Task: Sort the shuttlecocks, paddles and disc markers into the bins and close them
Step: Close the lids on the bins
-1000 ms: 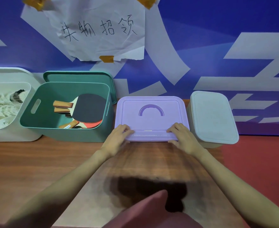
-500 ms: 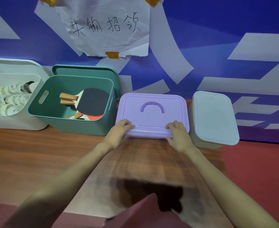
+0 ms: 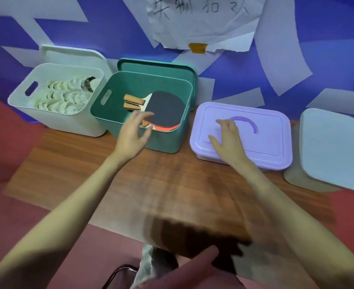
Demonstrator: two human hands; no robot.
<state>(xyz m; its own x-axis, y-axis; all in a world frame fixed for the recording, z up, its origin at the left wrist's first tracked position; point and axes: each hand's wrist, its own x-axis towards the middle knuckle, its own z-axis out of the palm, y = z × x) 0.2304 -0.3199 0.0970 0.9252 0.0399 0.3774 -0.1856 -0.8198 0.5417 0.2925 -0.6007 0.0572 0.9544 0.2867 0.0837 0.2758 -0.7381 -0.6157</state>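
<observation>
Resting flat on the purple bin's lid (image 3: 263,140), the right hand (image 3: 227,138) is spread open; the left hand (image 3: 133,134) is held open, empty, over the green bin's (image 3: 163,140) near rim.

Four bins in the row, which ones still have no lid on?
The white bin of shuttlecocks and the green bin of paddles; their lids lean behind them. The purple bin and the grey bin are lidded.

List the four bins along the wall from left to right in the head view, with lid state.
white bin, open, shuttlecocks inside → green bin, open, paddles inside → purple bin, lid on → grey bin, lid on.
</observation>
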